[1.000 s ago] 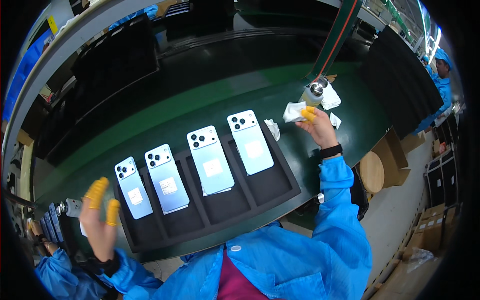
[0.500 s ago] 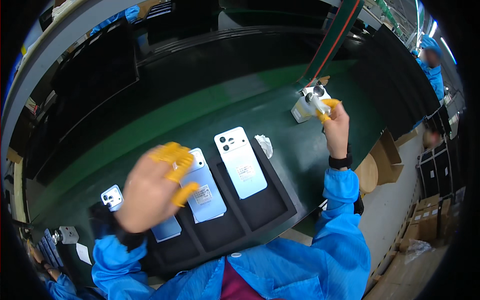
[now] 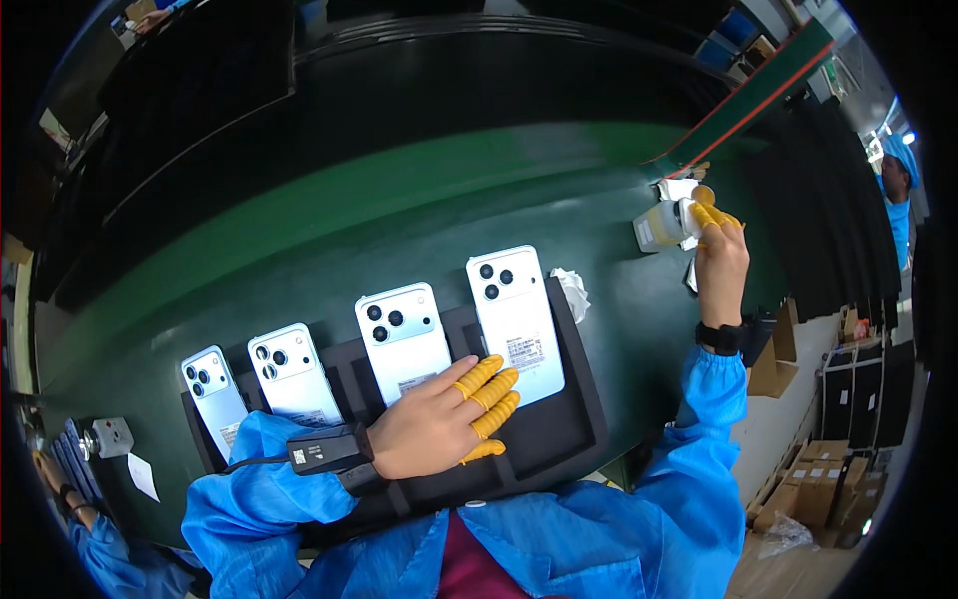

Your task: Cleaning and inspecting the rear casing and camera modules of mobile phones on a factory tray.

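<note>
Several light-blue phones lie back up in a black foam tray (image 3: 584,439), a row of slots. My left hand (image 3: 429,424), yellow cots on its fingers, spreads flat over the lower part of the third phone (image 3: 404,334). Its fingertips reach the left edge of the rightmost phone (image 3: 514,309); whether they press on it I cannot tell. At the back right, my right hand (image 3: 721,255) pinches a white wipe (image 3: 688,220) against the top of a translucent bottle (image 3: 659,228). A round lid (image 3: 704,195) stands raised beside those fingers.
Crumpled white tissue (image 3: 572,293) lies by the tray's right edge. On the left are a second bottle (image 3: 108,437), a white paper (image 3: 143,477) and another person's arm (image 3: 85,514). A green post (image 3: 743,95) rises behind the right bottle. Cardboard boxes (image 3: 813,474) stand on the floor to the right.
My left hand has moved right, from over the left phones to the right ones, uncovering the left pair. My right hand has brought the wipe down to the bottle top. The view has shifted.
</note>
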`<state>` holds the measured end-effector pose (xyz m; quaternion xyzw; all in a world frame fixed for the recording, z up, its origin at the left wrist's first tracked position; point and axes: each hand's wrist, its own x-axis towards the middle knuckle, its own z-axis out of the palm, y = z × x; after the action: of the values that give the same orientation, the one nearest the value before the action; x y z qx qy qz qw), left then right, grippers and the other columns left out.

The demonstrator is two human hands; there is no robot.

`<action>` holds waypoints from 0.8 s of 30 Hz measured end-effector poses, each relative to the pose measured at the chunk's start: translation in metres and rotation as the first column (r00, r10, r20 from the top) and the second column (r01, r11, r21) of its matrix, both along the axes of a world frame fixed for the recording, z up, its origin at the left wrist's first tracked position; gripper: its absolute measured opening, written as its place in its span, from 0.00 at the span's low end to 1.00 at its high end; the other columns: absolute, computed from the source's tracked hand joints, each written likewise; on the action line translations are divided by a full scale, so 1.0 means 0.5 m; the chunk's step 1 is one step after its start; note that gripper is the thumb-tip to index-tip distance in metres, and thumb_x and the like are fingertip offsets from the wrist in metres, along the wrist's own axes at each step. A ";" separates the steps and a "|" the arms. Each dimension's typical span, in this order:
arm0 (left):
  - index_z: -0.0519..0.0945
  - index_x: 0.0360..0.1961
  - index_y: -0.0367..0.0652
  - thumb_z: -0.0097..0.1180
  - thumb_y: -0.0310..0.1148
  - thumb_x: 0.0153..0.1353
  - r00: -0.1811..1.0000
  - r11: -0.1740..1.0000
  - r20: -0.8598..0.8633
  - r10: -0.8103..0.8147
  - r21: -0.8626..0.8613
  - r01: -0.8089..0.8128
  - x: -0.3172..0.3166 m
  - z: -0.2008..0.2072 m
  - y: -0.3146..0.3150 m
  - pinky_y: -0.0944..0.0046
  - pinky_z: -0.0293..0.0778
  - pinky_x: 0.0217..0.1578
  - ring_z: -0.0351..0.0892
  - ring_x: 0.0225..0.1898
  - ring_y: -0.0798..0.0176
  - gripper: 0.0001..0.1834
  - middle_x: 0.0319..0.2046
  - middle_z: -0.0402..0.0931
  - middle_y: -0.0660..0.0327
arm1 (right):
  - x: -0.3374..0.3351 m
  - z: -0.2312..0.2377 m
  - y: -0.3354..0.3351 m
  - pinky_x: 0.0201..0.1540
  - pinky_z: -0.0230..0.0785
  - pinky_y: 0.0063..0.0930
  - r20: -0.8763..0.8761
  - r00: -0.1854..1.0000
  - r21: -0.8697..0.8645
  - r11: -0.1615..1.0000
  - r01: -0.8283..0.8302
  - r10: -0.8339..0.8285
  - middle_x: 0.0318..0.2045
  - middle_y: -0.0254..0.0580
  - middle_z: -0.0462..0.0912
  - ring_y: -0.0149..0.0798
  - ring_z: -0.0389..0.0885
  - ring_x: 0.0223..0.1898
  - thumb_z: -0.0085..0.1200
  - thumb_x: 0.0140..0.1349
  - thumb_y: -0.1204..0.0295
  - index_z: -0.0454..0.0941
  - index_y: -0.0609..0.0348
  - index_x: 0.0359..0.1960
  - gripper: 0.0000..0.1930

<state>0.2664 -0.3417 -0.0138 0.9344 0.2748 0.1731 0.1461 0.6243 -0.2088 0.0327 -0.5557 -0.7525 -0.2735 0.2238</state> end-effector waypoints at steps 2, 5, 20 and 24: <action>0.74 0.55 0.40 0.58 0.48 0.55 0.999 1.000 0.040 -0.010 0.012 0.010 0.001 -0.002 -0.002 0.51 0.56 0.65 0.66 0.61 0.49 0.30 0.58 0.69 0.52 | 0.010 -0.005 0.001 0.38 0.72 0.39 0.031 0.998 -0.028 0.998 0.064 -0.064 0.27 0.48 0.78 0.50 0.78 0.34 0.52 0.46 0.85 0.80 0.65 0.31 0.09; 0.75 0.55 0.40 0.58 0.49 0.54 0.999 1.000 0.040 0.009 0.018 -0.010 0.014 0.001 -0.003 0.51 0.57 0.64 0.66 0.61 0.48 0.31 0.57 0.70 0.52 | -0.041 0.015 -0.007 0.36 0.73 0.39 -0.004 1.000 0.000 1.000 -0.012 0.012 0.26 0.49 0.77 0.51 0.78 0.33 0.53 0.43 0.87 0.79 0.66 0.29 0.10; 0.78 0.49 0.36 0.56 0.51 0.55 0.996 0.996 0.050 0.074 -0.044 -0.072 0.015 0.002 -0.010 0.54 0.56 0.65 0.72 0.53 0.57 0.30 0.46 0.76 0.58 | -0.238 0.021 -0.084 0.41 0.77 0.29 -0.053 0.712 -0.497 0.600 -0.627 0.701 0.38 0.43 0.80 0.42 0.79 0.38 0.58 0.41 0.78 0.82 0.63 0.31 0.12; 0.78 0.48 0.33 0.54 0.52 0.56 0.998 0.997 0.044 0.036 -0.076 -0.033 0.018 0.000 -0.004 0.54 0.55 0.65 0.72 0.51 0.58 0.30 0.43 0.75 0.58 | -0.300 0.026 -0.074 0.38 0.77 0.27 -0.132 0.661 -0.334 0.595 -0.731 0.739 0.35 0.41 0.80 0.39 0.78 0.37 0.59 0.41 0.77 0.82 0.61 0.31 0.11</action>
<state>0.2755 -0.3437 -0.0137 0.9192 0.2939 0.1860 0.1844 0.4743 -0.2458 0.0456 -0.2245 -0.9528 -0.0204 0.2036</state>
